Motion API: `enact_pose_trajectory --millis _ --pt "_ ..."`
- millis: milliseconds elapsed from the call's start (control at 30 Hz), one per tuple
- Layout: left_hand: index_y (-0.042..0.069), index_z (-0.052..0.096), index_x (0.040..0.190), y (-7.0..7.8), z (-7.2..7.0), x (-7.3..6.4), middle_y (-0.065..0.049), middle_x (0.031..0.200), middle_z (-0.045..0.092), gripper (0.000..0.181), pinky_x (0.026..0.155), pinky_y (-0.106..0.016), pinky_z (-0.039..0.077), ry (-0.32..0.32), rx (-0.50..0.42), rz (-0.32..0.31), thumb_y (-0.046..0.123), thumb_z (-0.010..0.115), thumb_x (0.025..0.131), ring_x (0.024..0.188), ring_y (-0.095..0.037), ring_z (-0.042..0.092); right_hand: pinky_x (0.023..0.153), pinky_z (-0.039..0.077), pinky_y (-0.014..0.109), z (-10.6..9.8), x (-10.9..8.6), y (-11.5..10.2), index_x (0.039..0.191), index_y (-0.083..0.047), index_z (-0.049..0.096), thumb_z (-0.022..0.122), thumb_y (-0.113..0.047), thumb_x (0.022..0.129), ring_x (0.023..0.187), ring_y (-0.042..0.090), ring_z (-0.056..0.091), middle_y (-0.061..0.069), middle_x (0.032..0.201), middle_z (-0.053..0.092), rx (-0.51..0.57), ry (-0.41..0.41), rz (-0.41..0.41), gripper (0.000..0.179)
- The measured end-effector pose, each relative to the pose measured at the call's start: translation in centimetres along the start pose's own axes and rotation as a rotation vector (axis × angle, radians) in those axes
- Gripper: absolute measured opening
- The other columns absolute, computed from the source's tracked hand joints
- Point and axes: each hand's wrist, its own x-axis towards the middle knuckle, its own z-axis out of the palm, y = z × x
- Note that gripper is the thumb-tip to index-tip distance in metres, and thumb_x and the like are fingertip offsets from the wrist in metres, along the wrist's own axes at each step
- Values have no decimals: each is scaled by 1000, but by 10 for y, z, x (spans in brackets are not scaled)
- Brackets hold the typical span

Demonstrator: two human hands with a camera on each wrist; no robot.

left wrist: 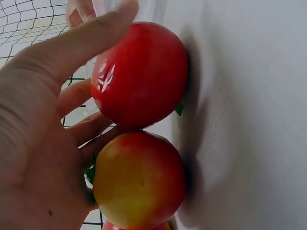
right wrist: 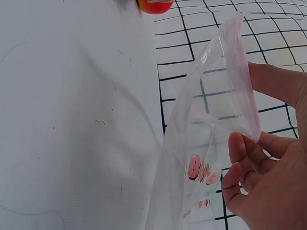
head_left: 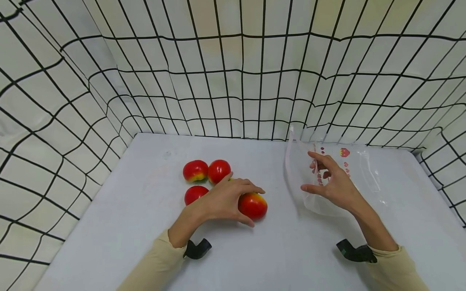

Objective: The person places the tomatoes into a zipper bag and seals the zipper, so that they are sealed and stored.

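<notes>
In the head view my left hand (head_left: 225,199) reaches over a red tomato (head_left: 253,206) with a yellowish top, thumb on the near side and fingers on the far side. The left wrist view shows the thumb along this tomato (left wrist: 144,74), with a second, half-yellow tomato (left wrist: 139,179) touching it beside the palm. My right hand (head_left: 336,188) holds the mouth of a clear plastic bag (head_left: 367,173) spread between thumb and curled fingers. In the right wrist view the bag (right wrist: 211,96) has a pinkish rim and red printed pictures; it looks empty.
More tomatoes (head_left: 195,170) lie in a cluster left of and behind the left hand, partly covered by it. Black wire mesh (head_left: 251,72) walls the back and sides of the white table (head_left: 120,218). Black bands (head_left: 198,249) sit at both cuffs.
</notes>
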Motion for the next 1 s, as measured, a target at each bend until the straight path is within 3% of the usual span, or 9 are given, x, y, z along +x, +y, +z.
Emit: enact_pose_trajectory --millis 367,633,767,900,1000 --pt "32 65 139 -1 0 7 9 132 68 69 128 -66 19 -9 -1 23 38 92 76 127 -10 59 84 48 29 -1 -2 3 161 -19 39 90 -31 83 105 24 49 9 123 54 -9 1 14 94" --pt "33 62 141 -2 -3 13 11 131 68 70 129 -63 23 111 -73 27 37 92 77 128 -9 60 84 50 32 0 -1 0 161 -18 38 89 -31 82 106 24 50 9 121 54 -10 -4 25 94" --pt "32 61 143 -1 -6 18 11 136 67 71 124 -57 36 173 -129 30 34 91 78 130 -12 59 84 51 32 0 -2 -1 160 -18 39 90 -30 82 105 25 51 9 120 54 -12 0 21 94" --pt "33 60 144 1 -8 23 10 140 65 70 106 -44 57 212 -207 -1 34 90 80 129 -12 59 83 51 31 0 -2 -2 160 -19 39 89 -29 82 105 25 51 9 120 55 -11 0 14 94" --pt "34 59 145 2 -9 27 10 142 63 70 98 -42 61 226 -274 -35 34 89 81 128 -13 59 83 51 30 0 -3 -3 160 -18 39 89 -29 82 105 25 51 9 119 55 -4 -1 8 93"
